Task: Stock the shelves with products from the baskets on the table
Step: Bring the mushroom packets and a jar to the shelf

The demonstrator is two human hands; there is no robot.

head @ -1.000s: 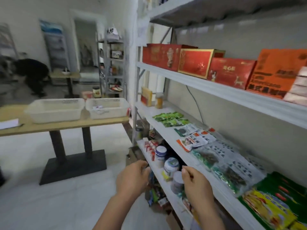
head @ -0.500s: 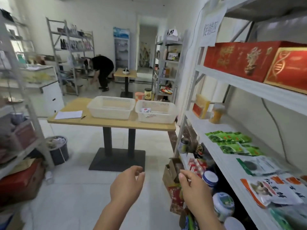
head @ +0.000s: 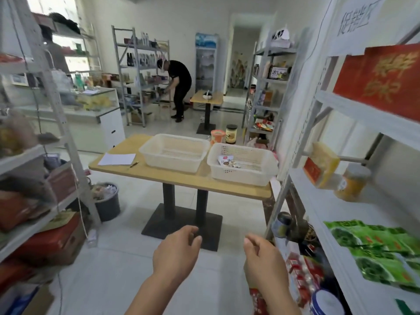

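1. The left hand (head: 176, 253) and the right hand (head: 263, 262) hang out in front above the floor. They are apart from each other, with loosely curled fingers, and hold nothing.
2. A second ago both hands were at the lower level of the shelf unit (head: 318, 214) among the jars. They have since come away from it, and the view has swung from the shelf toward the table (head: 159, 176).
3. The table now sits near the middle of the view, well ahead of the hands, and looks slightly closer than half a second ago.
4. Two white baskets stand side by side on it. The left basket (head: 172, 165) looks empty, and the right basket (head: 241, 177) holds a few small packets (head: 227, 161) at its left end.
5. A sheet of paper (head: 117, 159) and a pen (head: 134, 164) lie on the table's left part, as before.
6. Green packets (head: 375, 246) lie on the shelf unit's middle level at the right, with a yellow box (head: 320, 164) and an orange jar (head: 352, 183) further along.
7. At the back, a person in black (head: 179, 87) leans toward a far rack and is less stooped than half a second ago.
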